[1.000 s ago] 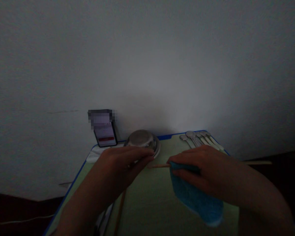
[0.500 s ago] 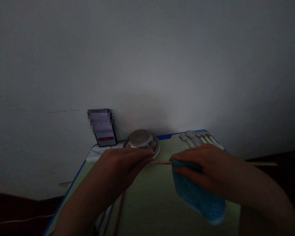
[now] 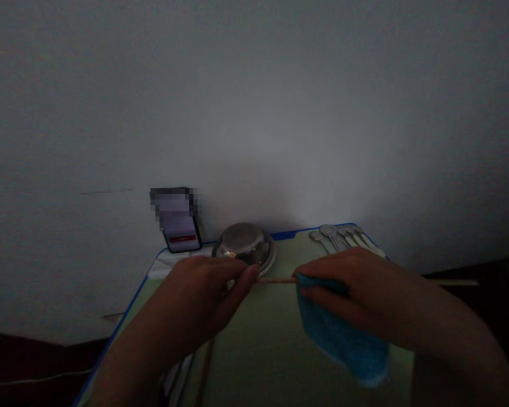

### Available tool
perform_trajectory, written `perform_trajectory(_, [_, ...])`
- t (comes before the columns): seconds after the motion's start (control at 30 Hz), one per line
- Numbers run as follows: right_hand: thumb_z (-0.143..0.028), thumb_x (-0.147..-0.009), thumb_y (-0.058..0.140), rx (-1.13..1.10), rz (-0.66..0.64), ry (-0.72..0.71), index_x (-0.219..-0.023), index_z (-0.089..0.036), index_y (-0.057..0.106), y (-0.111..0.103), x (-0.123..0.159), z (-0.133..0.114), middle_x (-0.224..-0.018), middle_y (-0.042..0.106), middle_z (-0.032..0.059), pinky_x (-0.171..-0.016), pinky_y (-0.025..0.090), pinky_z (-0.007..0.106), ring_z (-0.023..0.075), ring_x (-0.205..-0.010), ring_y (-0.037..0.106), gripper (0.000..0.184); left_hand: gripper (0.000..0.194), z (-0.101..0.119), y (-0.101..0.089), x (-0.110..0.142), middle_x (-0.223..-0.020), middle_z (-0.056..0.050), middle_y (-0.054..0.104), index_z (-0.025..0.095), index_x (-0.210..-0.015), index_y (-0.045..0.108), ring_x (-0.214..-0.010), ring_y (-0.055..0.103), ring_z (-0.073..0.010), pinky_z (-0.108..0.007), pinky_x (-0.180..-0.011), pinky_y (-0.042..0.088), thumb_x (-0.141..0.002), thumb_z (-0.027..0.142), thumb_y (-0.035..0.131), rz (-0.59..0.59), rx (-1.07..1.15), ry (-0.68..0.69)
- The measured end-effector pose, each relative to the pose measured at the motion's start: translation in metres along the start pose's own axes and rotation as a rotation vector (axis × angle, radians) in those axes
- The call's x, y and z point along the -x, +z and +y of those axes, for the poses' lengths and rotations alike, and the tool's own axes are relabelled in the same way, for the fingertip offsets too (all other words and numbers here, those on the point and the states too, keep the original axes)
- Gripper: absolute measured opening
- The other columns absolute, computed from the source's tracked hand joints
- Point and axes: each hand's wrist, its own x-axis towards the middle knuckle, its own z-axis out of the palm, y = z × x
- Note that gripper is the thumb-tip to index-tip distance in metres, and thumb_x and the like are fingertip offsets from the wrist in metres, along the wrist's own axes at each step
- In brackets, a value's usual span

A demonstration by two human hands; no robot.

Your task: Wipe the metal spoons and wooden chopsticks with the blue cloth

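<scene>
A thin wooden chopstick (image 3: 277, 280) lies level between my hands, its far end sticking out to the right past my right wrist. My left hand (image 3: 214, 291) pinches the left end between thumb and fingers. With a blue cloth (image 3: 343, 333) folded around the stick, my right hand (image 3: 348, 280) grips both from above. The cloth's loose part hangs down below my palm. The stretch of stick under my right hand is hidden.
An upturned metal bowl (image 3: 244, 240) sits at the table's back edge. Several spoons (image 3: 333, 236) lie at the back right. A phone (image 3: 180, 223) leans on the wall. Another wooden stick (image 3: 206, 367) and utensils (image 3: 180, 379) lie near my left forearm on the green table (image 3: 267, 350).
My left fingers, stretched out flat over the stick's end before, have curled and now pinch it. My right hand and the cloth have hardly moved.
</scene>
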Motion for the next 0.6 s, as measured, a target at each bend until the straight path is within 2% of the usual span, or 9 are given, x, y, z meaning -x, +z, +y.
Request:
perform_trajectory(0.27, [-0.027,-0.082,0.051,0.002,0.022,-0.02,-0.092,-0.024,0.068,-0.002,0.0,0.0,-0.077,0.069,0.0019,-0.064,0.044,0.024,0.0143,-0.069,0.062,0.019,0.022,-0.009,0.007,-0.002,-0.09,-0.002,0.073,0.024,-0.098,0.067,-0.074,0.068,-0.0152,-0.023,-0.064,0.051,-0.088,0.025,0.047,0.015,0.056,0.078])
perform_trajectory(0.4, [-0.028,-0.083,0.051,0.015,0.029,-0.021,-0.091,-0.024,0.067,-0.001,0.0,0.0,-0.076,0.069,0.0012,-0.065,0.043,0.024,0.0137,-0.069,0.061,0.019,0.02,-0.013,0.009,-0.002,-0.092,-0.001,0.073,0.025,-0.097,0.068,-0.076,0.069,-0.0167,-0.025,-0.065,0.052,-0.086,0.024,0.051,0.019,0.056,0.063])
perform_trajectory(0.6, [-0.028,-0.083,0.051,-0.002,0.004,-0.003,-0.091,-0.026,0.067,-0.001,0.001,0.001,-0.076,0.068,-0.0001,-0.064,0.043,0.024,0.0131,-0.069,0.061,0.018,0.024,-0.015,0.01,0.0,-0.093,-0.003,0.073,0.024,-0.103,0.066,-0.077,0.068,-0.0175,-0.027,-0.07,0.052,-0.088,0.021,0.047,0.014,0.024,0.05])
